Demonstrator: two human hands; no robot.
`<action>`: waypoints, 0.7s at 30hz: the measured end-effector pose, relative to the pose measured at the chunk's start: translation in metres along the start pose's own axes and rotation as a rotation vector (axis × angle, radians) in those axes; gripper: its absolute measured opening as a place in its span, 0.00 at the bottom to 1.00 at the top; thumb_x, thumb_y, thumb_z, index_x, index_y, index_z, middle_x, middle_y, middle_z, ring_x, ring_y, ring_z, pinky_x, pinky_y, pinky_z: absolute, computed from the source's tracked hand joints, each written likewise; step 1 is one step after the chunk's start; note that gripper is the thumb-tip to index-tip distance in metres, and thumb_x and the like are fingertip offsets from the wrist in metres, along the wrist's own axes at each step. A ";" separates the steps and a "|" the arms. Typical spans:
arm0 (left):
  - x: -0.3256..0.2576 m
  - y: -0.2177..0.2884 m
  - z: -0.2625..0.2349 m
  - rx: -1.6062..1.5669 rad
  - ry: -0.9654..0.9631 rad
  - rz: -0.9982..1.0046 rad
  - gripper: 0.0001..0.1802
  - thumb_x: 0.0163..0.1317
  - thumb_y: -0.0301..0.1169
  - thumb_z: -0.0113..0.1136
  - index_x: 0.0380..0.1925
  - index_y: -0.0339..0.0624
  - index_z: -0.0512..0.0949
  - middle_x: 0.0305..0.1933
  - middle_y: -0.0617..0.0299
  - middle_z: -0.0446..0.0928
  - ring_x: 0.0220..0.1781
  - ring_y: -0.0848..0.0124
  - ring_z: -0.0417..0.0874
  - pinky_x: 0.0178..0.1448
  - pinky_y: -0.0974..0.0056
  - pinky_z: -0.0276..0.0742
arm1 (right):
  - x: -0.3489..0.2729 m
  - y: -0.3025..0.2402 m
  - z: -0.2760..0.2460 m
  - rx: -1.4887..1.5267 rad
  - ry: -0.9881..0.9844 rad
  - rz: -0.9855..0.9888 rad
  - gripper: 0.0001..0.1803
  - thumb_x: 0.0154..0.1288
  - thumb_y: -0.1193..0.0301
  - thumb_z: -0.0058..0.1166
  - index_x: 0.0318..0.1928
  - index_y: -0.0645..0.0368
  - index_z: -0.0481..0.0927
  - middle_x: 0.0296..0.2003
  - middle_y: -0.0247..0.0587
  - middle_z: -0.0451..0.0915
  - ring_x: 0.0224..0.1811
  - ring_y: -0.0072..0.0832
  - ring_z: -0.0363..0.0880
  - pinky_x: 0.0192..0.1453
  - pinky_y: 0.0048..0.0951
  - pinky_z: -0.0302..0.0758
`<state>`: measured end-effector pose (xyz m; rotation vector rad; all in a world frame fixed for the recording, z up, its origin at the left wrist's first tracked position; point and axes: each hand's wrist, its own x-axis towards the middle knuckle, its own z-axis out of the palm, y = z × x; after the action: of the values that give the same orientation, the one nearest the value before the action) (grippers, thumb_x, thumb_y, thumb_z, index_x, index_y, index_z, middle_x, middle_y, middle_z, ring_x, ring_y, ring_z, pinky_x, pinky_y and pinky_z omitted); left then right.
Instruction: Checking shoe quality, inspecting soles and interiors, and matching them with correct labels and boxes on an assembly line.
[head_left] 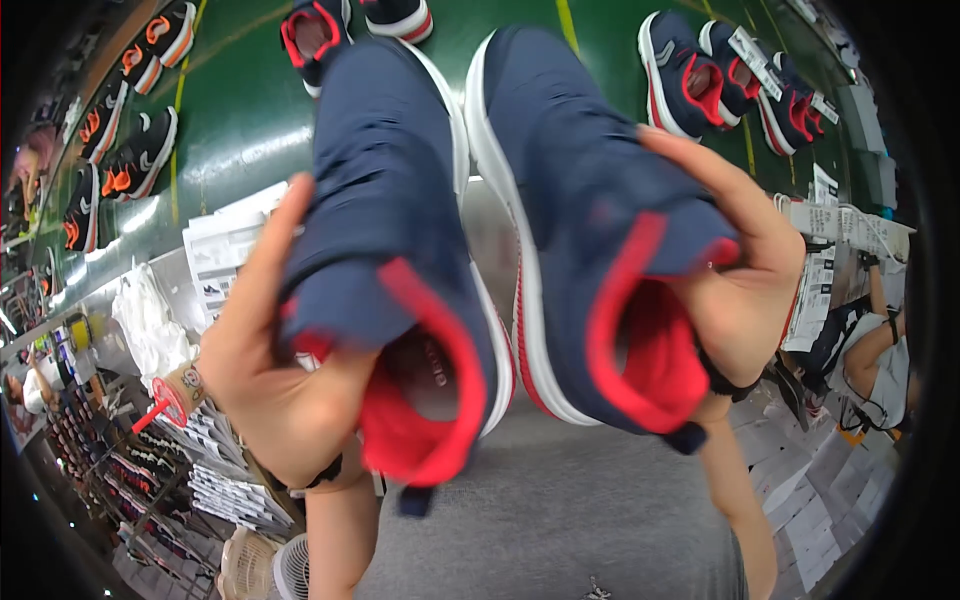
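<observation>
Two navy sneakers with red linings and white soles fill the middle of the head view, held up side by side, toes pointing away from me. My left hand (290,380) grips the left sneaker (375,150), thumb inside the collar and fingers along its outer side. The right sneaker (560,150) is in my right hand (745,250), gripped at the tongue and outer side. Their white soles face each other and nearly touch at the front. The fingertips inside the collars are hidden, and both shoes are slightly blurred.
A green conveyor belt (240,130) with yellow lines runs across the far side. Black-and-orange sneakers (140,155) stand at its left, more navy sneakers (680,75) at its right. Paper sheets (225,245), a white bag (150,315) and a lidded cup (178,395) lie left. Another person (870,360) sits right.
</observation>
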<state>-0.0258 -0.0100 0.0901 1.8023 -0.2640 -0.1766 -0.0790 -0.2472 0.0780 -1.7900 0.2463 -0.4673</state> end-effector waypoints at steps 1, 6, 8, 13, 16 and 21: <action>0.000 -0.001 0.000 -0.264 0.041 -0.030 0.41 0.52 0.20 0.65 0.67 0.29 0.61 0.57 0.49 0.78 0.56 0.61 0.82 0.60 0.62 0.76 | -0.003 -0.005 -0.005 0.232 0.137 0.083 0.17 0.52 0.80 0.61 0.45 0.64 0.84 0.34 0.40 0.86 0.35 0.23 0.84 0.43 0.22 0.80; 0.049 -0.021 0.021 -0.593 -0.080 0.083 0.37 0.64 0.32 0.59 0.69 0.32 0.56 0.65 0.48 0.70 0.59 0.56 0.79 0.64 0.56 0.75 | -0.018 0.027 -0.030 0.339 0.140 0.004 0.17 0.56 0.78 0.58 0.48 0.64 0.82 0.38 0.41 0.85 0.38 0.24 0.84 0.46 0.25 0.80; 0.055 -0.024 0.047 -0.625 -0.103 0.052 0.36 0.64 0.34 0.58 0.69 0.33 0.57 0.64 0.48 0.71 0.58 0.57 0.79 0.64 0.56 0.75 | -0.030 0.041 -0.033 0.389 0.139 -0.005 0.17 0.58 0.77 0.56 0.49 0.64 0.80 0.40 0.42 0.84 0.40 0.25 0.84 0.47 0.26 0.80; 0.038 -0.035 0.083 -0.746 -0.235 -0.110 0.34 0.65 0.39 0.57 0.67 0.35 0.61 0.62 0.48 0.72 0.56 0.58 0.80 0.62 0.56 0.76 | -0.054 0.056 -0.073 0.446 0.195 0.044 0.18 0.63 0.74 0.52 0.54 0.64 0.77 0.44 0.43 0.82 0.43 0.27 0.83 0.51 0.30 0.80; 0.025 -0.057 0.077 -0.775 -0.265 -0.231 0.33 0.66 0.42 0.57 0.66 0.36 0.63 0.61 0.48 0.73 0.55 0.59 0.80 0.61 0.55 0.77 | -0.049 0.074 -0.058 0.526 0.191 0.109 0.18 0.66 0.73 0.49 0.56 0.64 0.75 0.47 0.44 0.81 0.45 0.29 0.83 0.53 0.32 0.80; 0.029 -0.081 0.066 -0.851 -0.231 -0.329 0.32 0.67 0.47 0.55 0.64 0.38 0.66 0.59 0.49 0.74 0.53 0.60 0.81 0.60 0.55 0.78 | -0.093 0.118 -0.093 0.668 0.076 0.148 0.19 0.71 0.70 0.45 0.60 0.64 0.71 0.51 0.45 0.79 0.49 0.31 0.82 0.56 0.35 0.79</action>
<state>-0.0076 -0.0607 -0.0041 0.9632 -0.0308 -0.6315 -0.1935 -0.3229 -0.0327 -1.0959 0.2384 -0.4461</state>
